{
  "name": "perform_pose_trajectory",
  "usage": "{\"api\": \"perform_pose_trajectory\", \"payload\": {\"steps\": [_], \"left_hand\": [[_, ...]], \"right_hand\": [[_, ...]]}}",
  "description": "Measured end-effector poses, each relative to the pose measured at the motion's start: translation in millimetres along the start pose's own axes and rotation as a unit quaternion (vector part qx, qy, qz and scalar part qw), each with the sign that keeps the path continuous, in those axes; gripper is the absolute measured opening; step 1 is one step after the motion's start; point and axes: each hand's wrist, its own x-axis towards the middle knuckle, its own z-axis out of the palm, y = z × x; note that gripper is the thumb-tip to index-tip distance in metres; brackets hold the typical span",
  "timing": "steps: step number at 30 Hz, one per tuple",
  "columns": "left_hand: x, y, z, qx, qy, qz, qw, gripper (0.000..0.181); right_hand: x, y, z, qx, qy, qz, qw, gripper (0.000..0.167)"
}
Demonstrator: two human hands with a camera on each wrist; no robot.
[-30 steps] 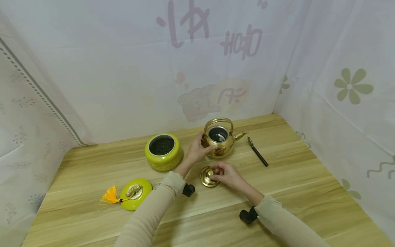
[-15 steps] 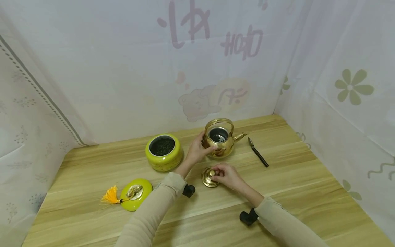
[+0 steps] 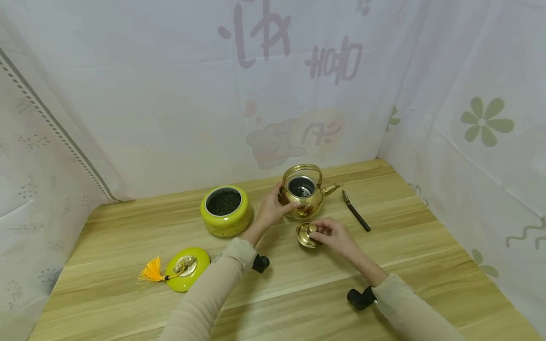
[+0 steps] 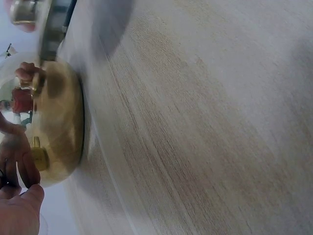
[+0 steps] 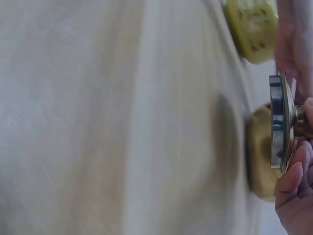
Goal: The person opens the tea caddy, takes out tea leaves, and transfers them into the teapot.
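Note:
The gold kettle (image 3: pixel 309 206) stands uncovered at the back of the table, its loop handle up and its spout to the right. Dark bits, perhaps tea leaves, lie inside it. My left hand (image 3: pixel 273 206) holds the kettle's left side, thumb across the front; in the left wrist view the thumb (image 4: pixel 27 205) lies against the shiny body. Just in front of the kettle, my right hand (image 3: pixel 337 237) pinches the knob of the gold lid (image 3: pixel 304 235). The lid (image 5: pixel 278 122) hangs above the tabletop in the right wrist view, its metal rim facing down.
A yellow-green jar (image 3: pixel 226 222) filled with dark tea leaves stands left of the kettle. Its lid (image 3: pixel 192 279), with an orange tassel (image 3: pixel 152 270), lies nearer on the left. A dark slim tool (image 3: pixel 357 213) lies on the wooden table (image 3: pixel 273 303) right of the spout.
My right hand has lifted the gold lid off the table and moved it a little right and toward the kettle. My left hand stays on the kettle.

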Motion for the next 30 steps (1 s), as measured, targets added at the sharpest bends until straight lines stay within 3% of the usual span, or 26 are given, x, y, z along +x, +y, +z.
{"api": "perform_pose_trajectory", "payload": {"steps": [5, 10, 19, 25, 30], "left_hand": [[-0.3, -0.1, -1.5, 0.003, 0.000, -0.002, 1.0000, 0.083], [-0.9, 0.1, -2.4, -0.003, -0.001, 0.005, 1.0000, 0.082], [-0.6, -1.2, -3.0, -0.010, -0.002, 0.011, 0.9999, 0.080], [-0.7, -0.5, -2.1, -0.023, -0.010, 0.016, 0.9995, 0.081], [-0.3, 0.4, -2.0, -0.021, -0.008, 0.015, 0.9996, 0.081]], "right_hand": [[6.1, -4.3, -14.0, 0.034, 0.041, -0.008, 0.9985, 0.024], [17.7, -16.3, -24.0, 0.027, 0.094, -0.020, 0.9950, 0.027], [48.9, -37.3, -18.7, 0.049, 0.154, -0.019, 0.9866, 0.029], [65.4, -43.0, -10.5, -0.004, 0.170, -0.044, 0.9845, 0.028], [75.8, -45.8, -7.9, -0.060, 0.179, -0.035, 0.9814, 0.028]]}}
